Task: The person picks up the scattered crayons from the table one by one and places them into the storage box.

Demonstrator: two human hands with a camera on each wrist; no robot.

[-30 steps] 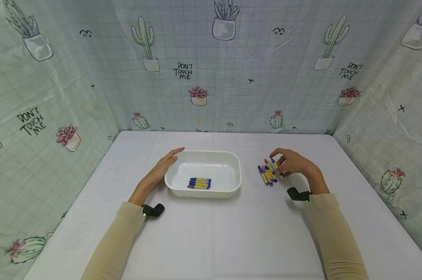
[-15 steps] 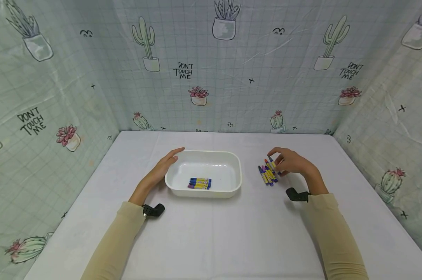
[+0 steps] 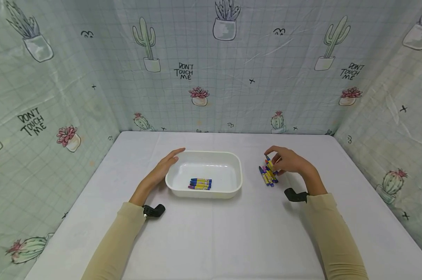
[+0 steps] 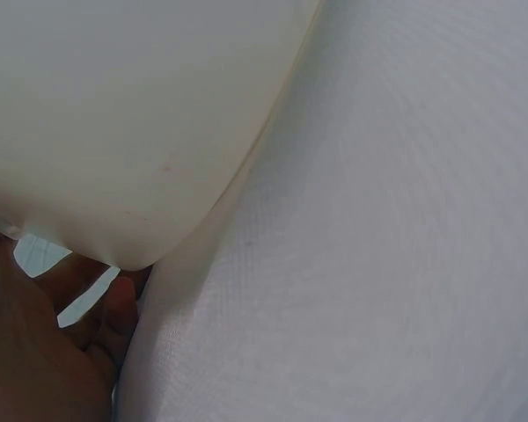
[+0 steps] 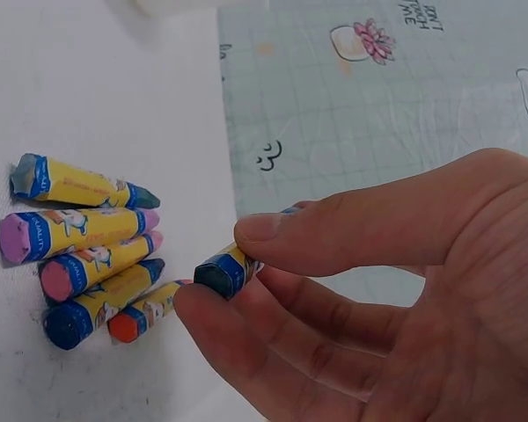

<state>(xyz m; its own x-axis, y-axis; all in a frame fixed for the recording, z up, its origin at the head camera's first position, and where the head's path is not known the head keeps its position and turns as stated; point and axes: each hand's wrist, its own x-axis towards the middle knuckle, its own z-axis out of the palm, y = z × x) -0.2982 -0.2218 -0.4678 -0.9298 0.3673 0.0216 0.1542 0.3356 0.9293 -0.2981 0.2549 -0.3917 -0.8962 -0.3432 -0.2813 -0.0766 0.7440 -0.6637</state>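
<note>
At its left end, the white tray (image 3: pixel 204 194) is held by my left hand (image 3: pixel 161 170), the thumb at the rim and the fingers along the outside. The left wrist view shows fingertips (image 4: pixel 120 308) at the tray's lower corner. Several crayons (image 3: pixel 199 184) lie side by side inside the tray. To the right of it, my right hand (image 3: pixel 290 160) pinches a dark crayon (image 5: pixel 218 275) in a yellow and blue wrapper between thumb and finger. Just left of that hand, a small pile of crayons (image 5: pixel 81 230) rests on the table, with pink, orange and blue ends among them.
A white cloth (image 3: pixel 211 237) covers the table. Behind it and at both sides hangs a curtain (image 3: pixel 232 105) printed with cacti. Black wrist cameras (image 3: pixel 154 210) sit below both hands.
My right hand has shifted slightly left with the pinched crayon, closer over the pile. My left hand and the tray stay in place.
</note>
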